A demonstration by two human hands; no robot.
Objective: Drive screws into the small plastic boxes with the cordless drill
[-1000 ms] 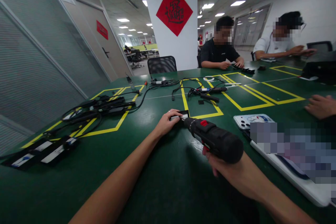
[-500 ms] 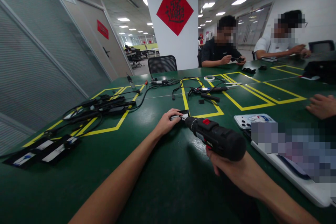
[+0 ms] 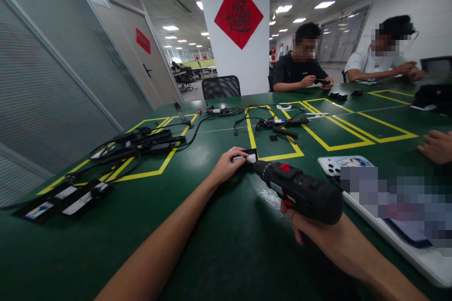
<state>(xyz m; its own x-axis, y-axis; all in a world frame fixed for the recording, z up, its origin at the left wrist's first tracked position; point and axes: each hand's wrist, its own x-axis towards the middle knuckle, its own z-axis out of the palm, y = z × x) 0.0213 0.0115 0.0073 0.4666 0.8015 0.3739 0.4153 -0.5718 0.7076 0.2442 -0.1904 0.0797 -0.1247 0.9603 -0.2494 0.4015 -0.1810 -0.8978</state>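
Note:
My right hand (image 3: 300, 221) is wrapped round the grip of a black cordless drill (image 3: 300, 190) with red accents. The drill points forward and left, its front end at a small black case with a white label (image 3: 252, 156) on the green table. Fingers of my left hand (image 3: 229, 164) grip that case from its left side and hold it against the table. Whether the bit touches a screw is too small to tell. Most of the drill's handle is hidden by its body and my hand.
Black devices with cables (image 3: 141, 146) lie on the left, near labelled black pieces (image 3: 79, 200). A pen-shaped electric tool (image 3: 289, 122) lies beyond my hands. Right of the drill are a phone (image 3: 346, 162) and a white-edged slab (image 3: 420, 268). Another person's hand (image 3: 436, 146) rests at right.
The view has shifted slightly, so most things sit a little further right. The drill's rear end has moved right and down a bit; both hands keep their holds.

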